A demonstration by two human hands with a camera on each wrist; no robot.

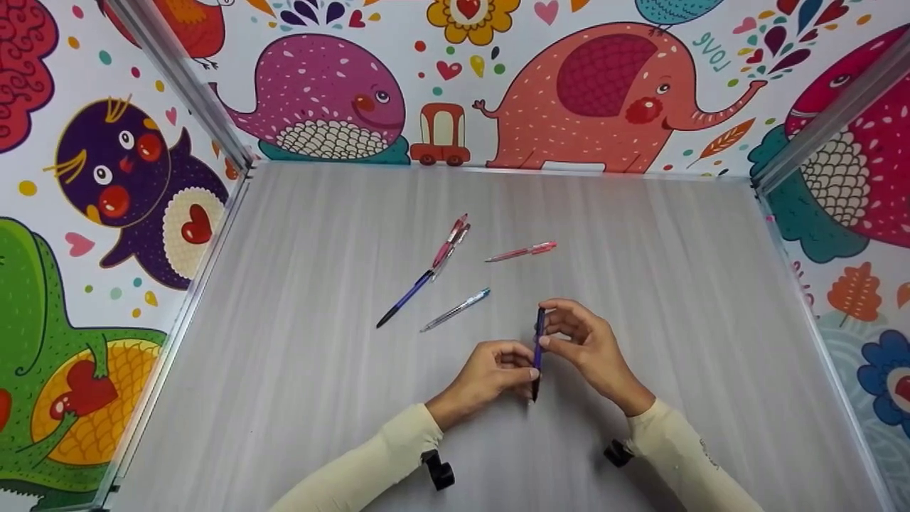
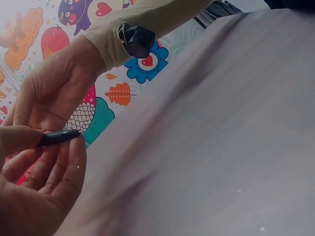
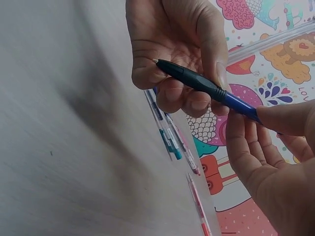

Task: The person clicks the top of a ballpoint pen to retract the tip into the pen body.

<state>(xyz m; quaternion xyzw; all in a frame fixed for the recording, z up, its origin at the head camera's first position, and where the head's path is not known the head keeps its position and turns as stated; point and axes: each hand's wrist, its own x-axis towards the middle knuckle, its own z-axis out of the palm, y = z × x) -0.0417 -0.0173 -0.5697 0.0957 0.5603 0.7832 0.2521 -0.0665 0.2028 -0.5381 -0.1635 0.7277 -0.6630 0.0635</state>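
Note:
Both hands hold one blue ballpoint pen [image 1: 538,352] with a black grip, nearly upright in the head view. My left hand [image 1: 489,373] pinches its lower, black part between thumb and fingers. My right hand [image 1: 589,346] grips the upper blue part, with a fingertip at its top end. In the right wrist view the pen's black grip [image 3: 194,79] points toward the left fingers and a small tip shows; the right fingers cover its far end. Only the dark end of the pen [image 2: 60,137] shows in the left wrist view.
On the grey table [image 1: 298,398] lie another blue and black pen [image 1: 405,299], pinkish-red clear pens [image 1: 449,242] touching its upper end, a clear pen with a blue end [image 1: 456,310] and a red pen [image 1: 522,252]. Cartoon-printed walls [image 1: 441,78] border the table.

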